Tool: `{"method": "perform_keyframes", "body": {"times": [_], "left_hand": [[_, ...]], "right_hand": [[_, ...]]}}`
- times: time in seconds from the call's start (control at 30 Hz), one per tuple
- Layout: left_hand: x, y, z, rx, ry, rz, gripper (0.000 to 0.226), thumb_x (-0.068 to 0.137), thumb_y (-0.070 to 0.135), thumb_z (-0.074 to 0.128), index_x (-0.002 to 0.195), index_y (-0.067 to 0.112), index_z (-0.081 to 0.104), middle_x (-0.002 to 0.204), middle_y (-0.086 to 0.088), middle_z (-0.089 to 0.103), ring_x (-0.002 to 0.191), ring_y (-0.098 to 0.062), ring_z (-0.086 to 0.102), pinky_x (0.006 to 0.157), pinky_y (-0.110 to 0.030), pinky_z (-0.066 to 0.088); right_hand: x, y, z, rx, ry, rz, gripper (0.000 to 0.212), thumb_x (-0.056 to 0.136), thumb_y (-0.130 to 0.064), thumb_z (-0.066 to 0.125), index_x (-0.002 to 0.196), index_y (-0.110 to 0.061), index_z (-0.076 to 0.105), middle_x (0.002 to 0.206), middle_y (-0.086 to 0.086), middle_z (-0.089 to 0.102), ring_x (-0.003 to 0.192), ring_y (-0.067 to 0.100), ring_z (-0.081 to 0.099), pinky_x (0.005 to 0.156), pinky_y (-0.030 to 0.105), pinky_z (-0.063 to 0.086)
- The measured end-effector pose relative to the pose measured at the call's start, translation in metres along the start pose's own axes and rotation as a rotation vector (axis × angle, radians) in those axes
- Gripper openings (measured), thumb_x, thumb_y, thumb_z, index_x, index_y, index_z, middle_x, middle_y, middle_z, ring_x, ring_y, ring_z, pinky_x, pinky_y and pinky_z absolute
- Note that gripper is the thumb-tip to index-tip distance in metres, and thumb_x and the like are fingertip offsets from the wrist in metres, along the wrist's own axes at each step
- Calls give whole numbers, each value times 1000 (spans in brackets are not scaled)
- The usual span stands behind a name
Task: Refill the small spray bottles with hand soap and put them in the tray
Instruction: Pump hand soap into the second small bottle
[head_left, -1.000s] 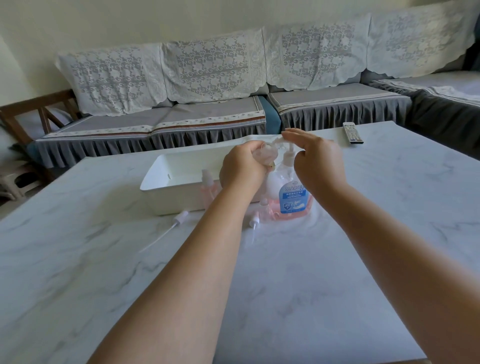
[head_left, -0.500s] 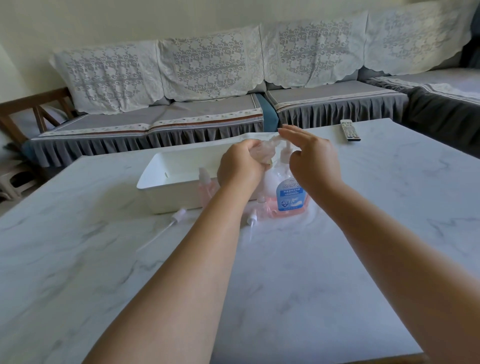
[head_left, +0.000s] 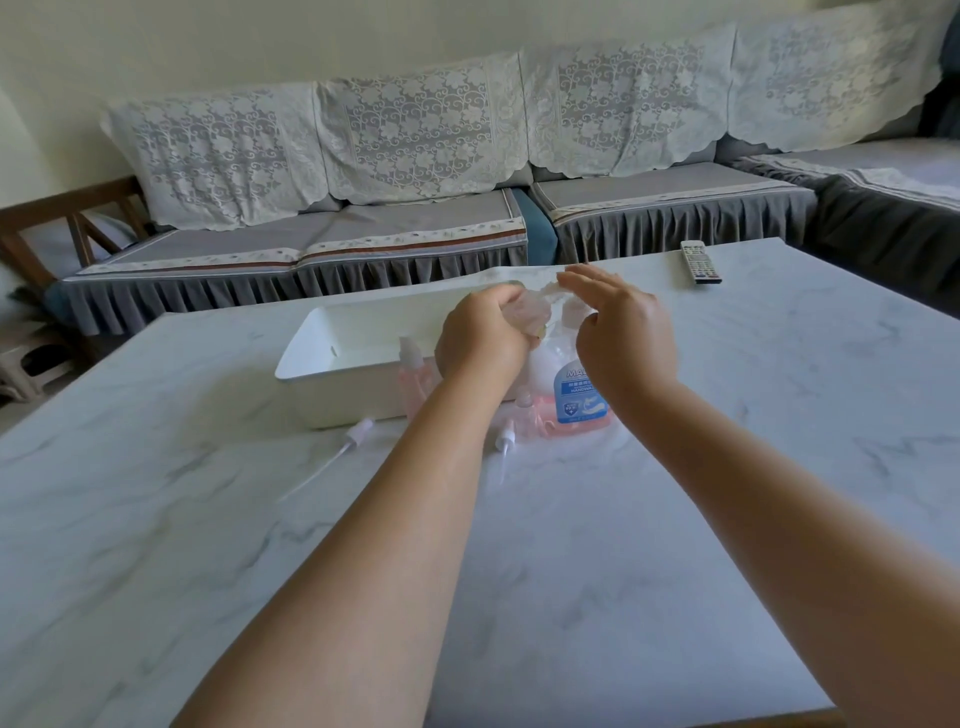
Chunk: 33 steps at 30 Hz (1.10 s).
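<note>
On the white marble surface (head_left: 675, 519), left to right: my white rectangular plastic tray (head_left: 332, 364); my left hand (head_left: 480, 340), fingers gripping a small clear spray bottle (head_left: 532, 317) above the pink hand-soap pump bottle (head_left: 576, 400); my right hand (head_left: 623, 332), fingers extended over its pump.

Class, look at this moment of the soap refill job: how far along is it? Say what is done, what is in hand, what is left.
Done: the spray bottle standing capped before the tray looks filled pink. In hand: the left hand grips a small bottle at the spout while the right hand presses the soap dispenser pump. Left: two loose spray heads lie on the table, and no bottle shows in the visible part of the tray.
</note>
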<state>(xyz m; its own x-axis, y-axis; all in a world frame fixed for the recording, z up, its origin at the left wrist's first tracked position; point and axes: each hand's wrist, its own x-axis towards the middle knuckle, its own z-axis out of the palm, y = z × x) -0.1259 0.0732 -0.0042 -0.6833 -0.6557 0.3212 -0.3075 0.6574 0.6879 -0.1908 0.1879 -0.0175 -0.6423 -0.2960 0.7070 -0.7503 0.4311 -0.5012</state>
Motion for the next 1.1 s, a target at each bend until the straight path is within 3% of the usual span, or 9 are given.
{"method": "perform_keyframes", "body": {"times": [0.17, 0.33, 0.43, 0.73, 0.93, 1.1], "left_hand": [[-3, -1, 1, -3, -35, -15, 47, 83, 17, 76, 125, 34, 64, 120, 5, 69, 108, -23, 62, 80, -30, 46], [0, 2, -3, -46, -20, -7, 49, 81, 20, 77, 126, 34, 63, 121, 5, 68, 110, -23, 62, 92, -35, 52], [2, 4, -5, -51, -1, 5, 47, 82, 21, 77, 125, 34, 63, 121, 4, 67, 110, -23, 61, 90, -34, 51], [0, 4, -4, -48, -11, 6, 46, 81, 19, 77, 123, 34, 65, 119, 7, 69, 109, -21, 62, 90, -34, 52], [-6, 0, 0, -31, -43, -18, 46, 83, 13, 75, 125, 32, 64, 118, 4, 69, 108, -22, 62, 88, -34, 52], [-2, 2, -2, -53, -31, -24, 52, 82, 18, 77, 130, 32, 61, 124, 4, 67, 112, -22, 61, 94, -37, 52]], "right_hand": [[-5, 2, 3, 4, -2, 1, 59, 72, 14, 43, 117, -15, 68, 127, -2, 62, 117, 14, 57, 96, 15, 37], [4, -4, -7, 22, -53, -4, 62, 73, 9, 42, 125, -19, 62, 137, -7, 54, 124, 11, 51, 101, 25, 43], [9, -5, -13, 9, -39, -7, 64, 73, 8, 43, 129, -20, 58, 140, -8, 49, 121, 11, 54, 93, 21, 44], [6, 2, -6, -24, -4, -13, 56, 77, 8, 43, 122, -17, 64, 129, -4, 61, 115, 18, 58, 95, 24, 44], [-6, 8, 7, -13, 14, 9, 63, 71, 19, 40, 119, -12, 66, 128, 0, 62, 120, 24, 55, 113, 26, 29], [3, 1, -3, 9, -23, 33, 61, 74, 12, 41, 122, -17, 64, 131, -5, 59, 119, 14, 56, 101, 23, 41]]}}
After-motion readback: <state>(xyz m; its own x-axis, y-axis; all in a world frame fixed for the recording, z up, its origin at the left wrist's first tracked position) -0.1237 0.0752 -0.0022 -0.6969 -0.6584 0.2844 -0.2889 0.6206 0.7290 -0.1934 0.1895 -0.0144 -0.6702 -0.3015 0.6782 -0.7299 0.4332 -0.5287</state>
